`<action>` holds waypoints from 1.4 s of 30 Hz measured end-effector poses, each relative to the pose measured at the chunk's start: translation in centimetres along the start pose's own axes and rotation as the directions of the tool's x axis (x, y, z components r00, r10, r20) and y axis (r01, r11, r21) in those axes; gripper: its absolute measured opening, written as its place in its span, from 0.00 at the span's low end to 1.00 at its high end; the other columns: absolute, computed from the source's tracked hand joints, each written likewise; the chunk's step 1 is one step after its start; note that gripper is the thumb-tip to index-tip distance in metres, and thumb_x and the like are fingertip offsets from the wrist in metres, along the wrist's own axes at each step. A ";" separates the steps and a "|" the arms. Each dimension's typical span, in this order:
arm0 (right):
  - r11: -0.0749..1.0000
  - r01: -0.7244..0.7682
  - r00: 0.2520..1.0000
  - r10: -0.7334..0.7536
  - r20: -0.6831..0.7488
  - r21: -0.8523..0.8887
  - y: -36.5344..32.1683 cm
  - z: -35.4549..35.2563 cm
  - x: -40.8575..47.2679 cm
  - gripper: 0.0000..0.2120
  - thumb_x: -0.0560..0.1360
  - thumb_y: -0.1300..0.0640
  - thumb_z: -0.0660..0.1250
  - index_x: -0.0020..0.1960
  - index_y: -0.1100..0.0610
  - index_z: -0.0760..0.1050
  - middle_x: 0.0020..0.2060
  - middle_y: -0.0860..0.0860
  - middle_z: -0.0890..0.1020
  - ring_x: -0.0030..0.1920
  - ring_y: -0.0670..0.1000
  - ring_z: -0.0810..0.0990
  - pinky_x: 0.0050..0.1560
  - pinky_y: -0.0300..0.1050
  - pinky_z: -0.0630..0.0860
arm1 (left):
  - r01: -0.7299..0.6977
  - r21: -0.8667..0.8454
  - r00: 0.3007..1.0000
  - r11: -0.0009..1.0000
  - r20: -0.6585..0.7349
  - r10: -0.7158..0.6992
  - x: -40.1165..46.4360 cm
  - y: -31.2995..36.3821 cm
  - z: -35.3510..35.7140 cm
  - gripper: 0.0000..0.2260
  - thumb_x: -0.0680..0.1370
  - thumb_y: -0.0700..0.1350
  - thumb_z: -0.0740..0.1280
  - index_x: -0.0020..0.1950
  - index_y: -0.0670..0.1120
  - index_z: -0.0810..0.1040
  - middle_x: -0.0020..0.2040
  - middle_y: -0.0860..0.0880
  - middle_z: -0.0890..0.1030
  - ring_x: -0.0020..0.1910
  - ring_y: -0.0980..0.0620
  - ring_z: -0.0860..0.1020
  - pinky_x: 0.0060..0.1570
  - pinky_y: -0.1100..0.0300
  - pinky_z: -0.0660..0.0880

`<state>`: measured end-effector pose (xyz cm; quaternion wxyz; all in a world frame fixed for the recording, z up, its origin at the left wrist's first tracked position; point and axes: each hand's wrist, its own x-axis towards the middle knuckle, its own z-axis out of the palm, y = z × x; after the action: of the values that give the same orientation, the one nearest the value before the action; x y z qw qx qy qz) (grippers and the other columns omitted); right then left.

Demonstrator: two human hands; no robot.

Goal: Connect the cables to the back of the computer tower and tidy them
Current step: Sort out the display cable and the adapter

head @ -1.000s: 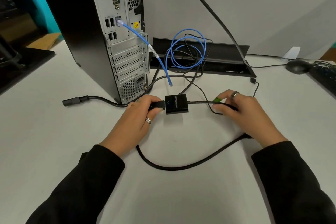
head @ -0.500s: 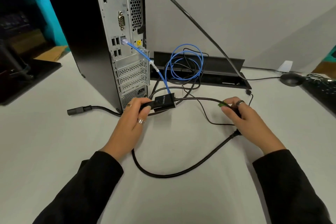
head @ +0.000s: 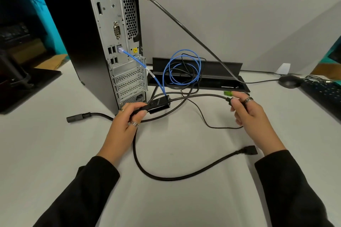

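The computer tower (head: 118, 24) stands upright with its rear ports facing me. A blue network cable (head: 181, 68) is plugged into it and coils behind. My left hand (head: 125, 123) grips the plug end joined to a small black adapter box (head: 159, 106), lifted just in front of the tower's base. My right hand (head: 251, 114) pinches the connector at the far end of the adapter's short cable, near a green tag (head: 228, 93). A thick black power cable (head: 184, 177) loops on the table between my arms, its plug (head: 251, 150) by my right wrist.
Another power plug (head: 75, 117) lies left of the tower. A steel security cable (head: 184, 29) runs from the tower's lock down to the black cable tray (head: 217, 79). A mouse (head: 288, 81) and keyboard (head: 324, 92) sit far right; a monitor stand (head: 22, 83) stands left.
Both hands lifted the adapter and its cable off the table and moved it toward the tower's base. My view tilted up, showing more of the tower's upper ports and the power plug by my wrist.
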<state>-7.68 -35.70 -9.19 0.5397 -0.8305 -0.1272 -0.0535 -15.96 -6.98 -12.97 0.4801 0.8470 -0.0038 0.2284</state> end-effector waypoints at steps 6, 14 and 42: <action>0.787 0.009 0.996 0.048 -0.076 0.617 -2.1 0.8 -0.6 0.13 0.74 0.57 0.64 0.59 0.54 0.73 0.46 0.51 0.84 0.41 0.50 0.83 0.39 0.37 0.79 | 0.055 -0.149 0.995 0.987 -0.077 -0.068 -0.7 0.5 -0.3 0.10 0.78 0.45 0.62 0.50 0.62 0.76 0.49 0.53 0.79 0.50 0.58 0.76 0.51 0.64 0.70; 0.471 0.173 0.985 -0.060 -0.164 0.865 -8.1 3.0 -3.2 0.05 0.75 0.61 0.61 0.50 0.56 0.74 0.46 0.53 0.84 0.44 0.52 0.83 0.48 0.42 0.80 | 0.078 -0.122 0.994 0.989 -0.060 -0.086 -3.5 1.3 -0.1 0.09 0.78 0.49 0.61 0.53 0.65 0.72 0.43 0.57 0.78 0.44 0.64 0.75 0.46 0.75 0.69; 0.771 0.612 0.788 -0.575 -0.222 0.174 -10.9 7.7 -2.7 0.08 0.75 0.51 0.55 0.53 0.42 0.62 0.38 0.41 0.70 0.38 0.33 0.72 0.40 0.22 0.68 | 0.164 -0.011 0.976 0.986 -0.142 -0.164 -5.3 1.7 0.4 0.12 0.80 0.47 0.58 0.61 0.61 0.69 0.55 0.69 0.72 0.57 0.73 0.70 0.53 0.73 0.67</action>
<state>-13.58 -24.95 -3.33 0.5982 -0.6700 -0.3464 -0.2705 -20.94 -9.36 -13.89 0.4960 0.8261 0.1004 0.2479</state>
